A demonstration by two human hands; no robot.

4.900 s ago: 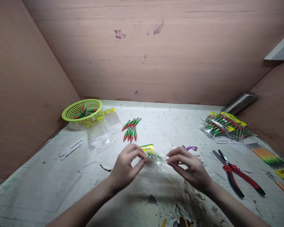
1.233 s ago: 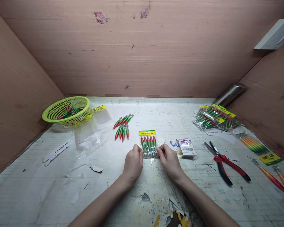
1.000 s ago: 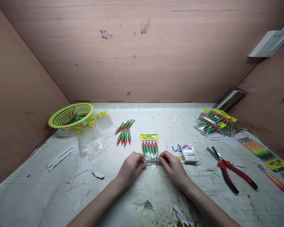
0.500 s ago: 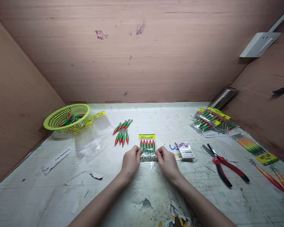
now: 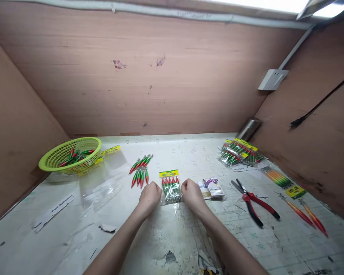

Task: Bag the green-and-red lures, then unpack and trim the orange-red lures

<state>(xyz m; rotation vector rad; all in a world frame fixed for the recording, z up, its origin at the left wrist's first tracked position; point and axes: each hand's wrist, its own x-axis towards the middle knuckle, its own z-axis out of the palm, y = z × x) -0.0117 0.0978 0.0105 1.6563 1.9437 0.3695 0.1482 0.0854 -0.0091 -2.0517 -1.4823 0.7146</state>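
Left hand [image 5: 150,198] curled, fingers folded in, at left edge of lure packet [image 5: 170,188]; right hand [image 5: 192,194] likewise at right edge. Packet's between them. Can't tell if either pinches plastic. Loose lures [image 5: 139,177] just beyond left hand.

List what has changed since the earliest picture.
The BCT LURE pack, blurred between the hands then, now shows five red-and-green lures distinctly. The left hand and right hand have curled beside it; contact is unclear. The camera tilted up, revealing the white conduit. Loose lures, yellow-green basket and red-handled pliers stayed put.
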